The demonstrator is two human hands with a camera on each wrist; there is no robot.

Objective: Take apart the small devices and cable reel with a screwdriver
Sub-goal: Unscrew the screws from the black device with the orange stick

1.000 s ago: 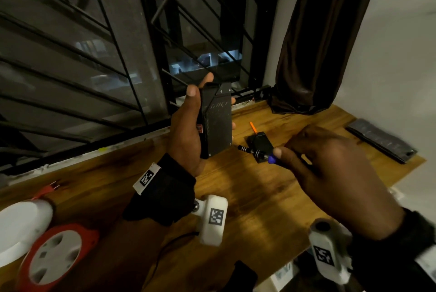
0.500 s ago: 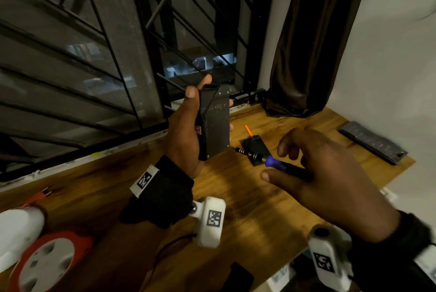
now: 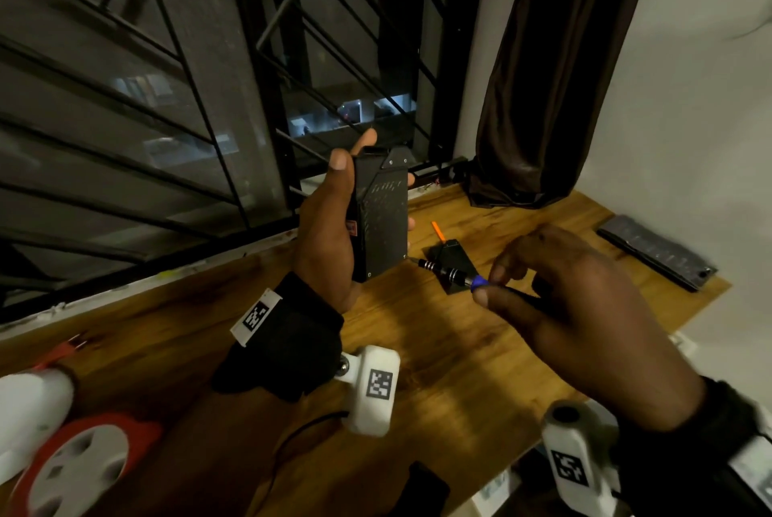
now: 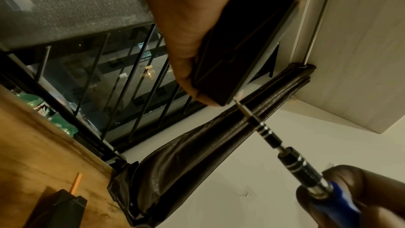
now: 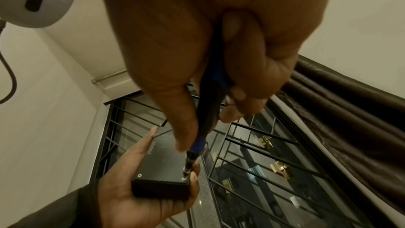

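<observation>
My left hand [image 3: 330,224] grips a flat black box-shaped device [image 3: 382,215] upright above the wooden desk [image 3: 438,370], thumb on its left edge, fingers behind. My right hand [image 3: 555,307] pinches a black and blue precision screwdriver [image 3: 449,272]. The screwdriver [image 5: 192,155] has its tip in the screw hole at the lower right corner of the device [image 5: 162,167]; the other bottom corner hole is free. From the left wrist, the screwdriver [image 4: 285,152] meets the device [image 4: 238,44] at its lowest corner. The red and white cable reel [image 3: 71,470] lies at the desk's near left.
A small black part [image 3: 453,265] and an orange stick [image 3: 437,230] lie on the desk under the screwdriver. A dark flat bar [image 3: 658,251] sits at the far right edge. A window grille [image 3: 209,77] and a brown curtain [image 3: 555,69] stand behind.
My right hand has shifted its fingers on the screwdriver handle, opening then pinching again near the blue collar. The tip stays at the device's lower corner. My left hand holds steady.
</observation>
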